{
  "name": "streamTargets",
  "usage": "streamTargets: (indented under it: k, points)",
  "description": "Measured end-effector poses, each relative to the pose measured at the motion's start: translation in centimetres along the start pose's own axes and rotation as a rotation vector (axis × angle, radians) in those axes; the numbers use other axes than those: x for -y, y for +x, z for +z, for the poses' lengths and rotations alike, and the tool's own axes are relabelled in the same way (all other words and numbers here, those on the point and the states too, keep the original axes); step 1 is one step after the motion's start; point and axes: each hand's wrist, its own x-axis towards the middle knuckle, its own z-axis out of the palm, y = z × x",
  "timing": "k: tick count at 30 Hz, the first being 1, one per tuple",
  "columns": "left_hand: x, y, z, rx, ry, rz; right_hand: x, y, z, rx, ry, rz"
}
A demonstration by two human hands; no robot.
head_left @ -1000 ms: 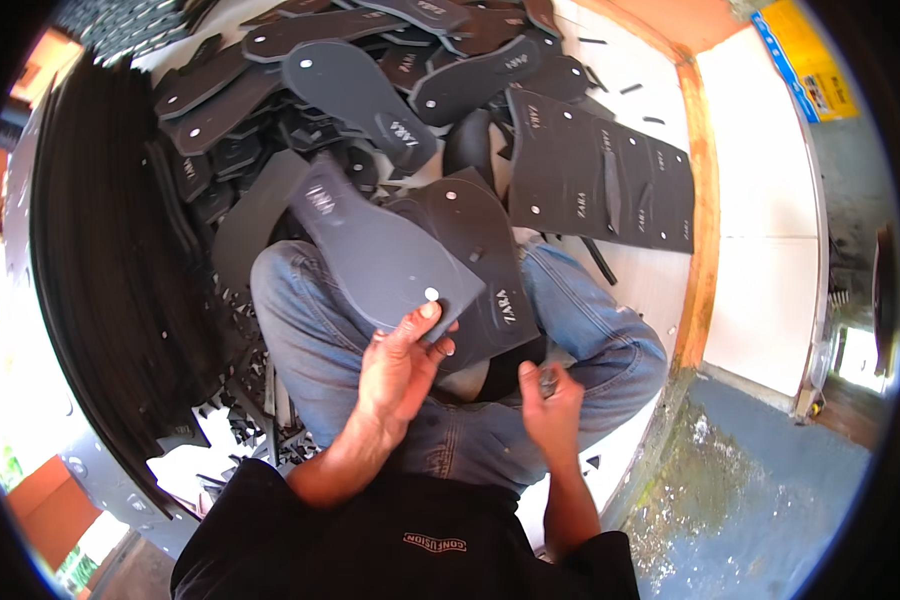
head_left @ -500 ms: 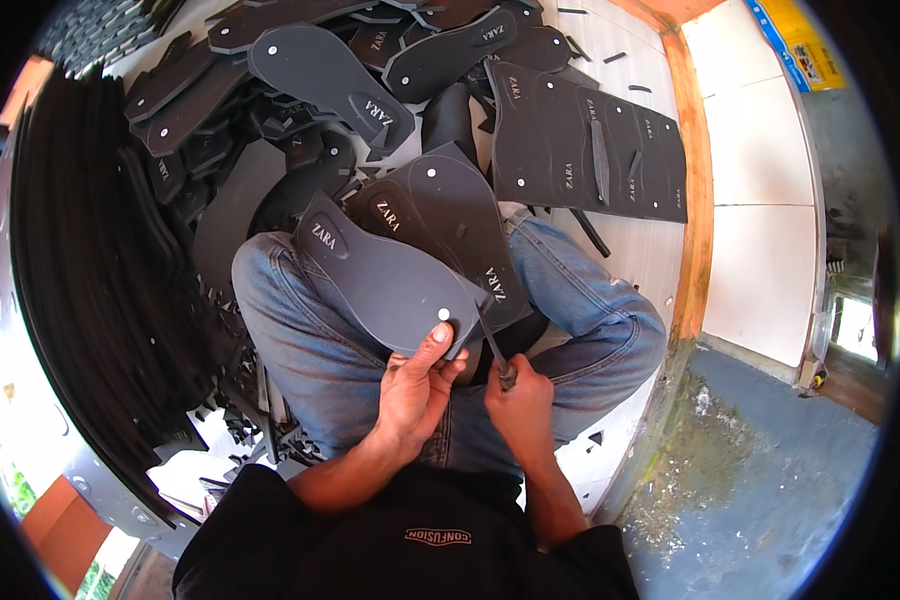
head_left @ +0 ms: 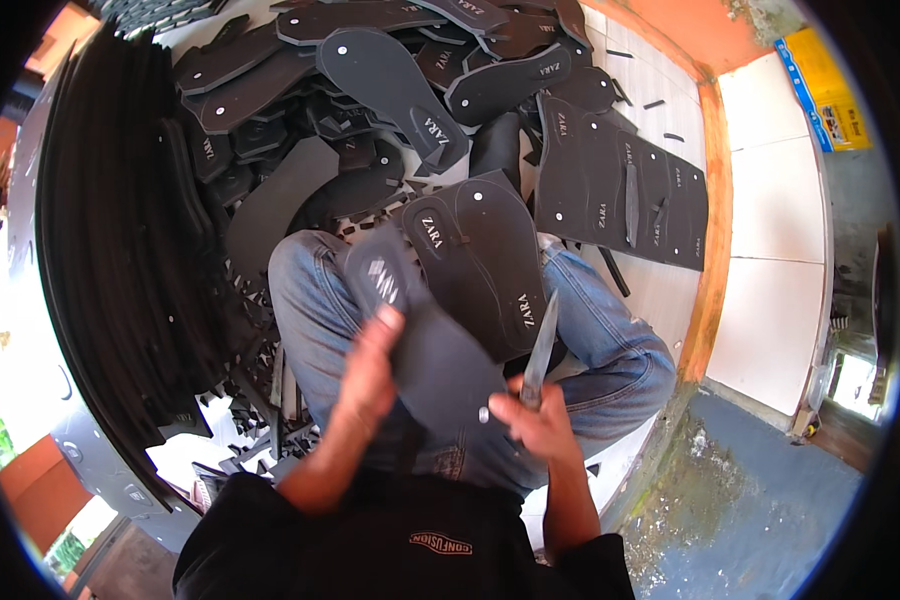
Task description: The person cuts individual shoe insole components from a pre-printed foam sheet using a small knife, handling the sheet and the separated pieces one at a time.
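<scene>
A dark grey sandal sole (head_left: pixel 445 355), blurred by motion, hangs slantwise over my lap. My left hand (head_left: pixel 368 365) grips its left edge near the printed end, thumb on top. My right hand (head_left: pixel 544 428) is closed round the handle of a knife (head_left: pixel 541 350), whose blade points up and away from me. The right thumb is at the sole's lower end, by a white dot; whether it presses on it I cannot tell. Beyond the sole, a dark foam sheet (head_left: pixel 485 265) with sole outlines lies across my legs.
A tall stack of dark sheets (head_left: pixel 120 240) stands at the left. Loose cut soles (head_left: pixel 380 90) are heaped in front of my legs. Another marked sheet (head_left: pixel 590 170) with offcuts on it lies to the right, near a wooden edging (head_left: pixel 712 220). Small black scraps litter the floor.
My left hand has moved from the sole's lower end to its left edge, nearer the printed end. The knife has left the sole's edge and now points upward. The whole view has shifted somewhat.
</scene>
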Motion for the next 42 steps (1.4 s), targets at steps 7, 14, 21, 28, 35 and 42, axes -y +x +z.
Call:
streamTargets:
  k: [7, 14, 21, 28, 35, 42]
  points:
    - [-4.3, 0.5, 0.7, 0.228, 0.330, -0.020, -2.4, -1.9, 1.2, -0.228, -0.344, -0.184]
    - [-4.2, -0.5, 2.5, 0.307, 0.409, -0.133, -2.2, -0.7, 1.1, -0.283, -0.629, -0.226]
    - [-5.2, -1.5, 4.1, 0.343, 0.718, -0.114, -0.9, 0.8, 0.9, -0.275, -0.686, -0.353]
    - [-5.0, -0.5, 2.2, 0.051, 0.726, 0.146, 3.1, 5.1, -0.3, -0.441, -0.449, -0.357]
    - [-2.1, -1.0, 3.6, 0.137, -0.028, 0.168, -1.8, -0.2, -3.4, -0.690, -0.257, -0.184]
    - [3.3, -3.5, 7.0, 0.216, -0.115, -0.171, -2.4, -3.8, -1.4, -0.631, -0.594, -0.134]
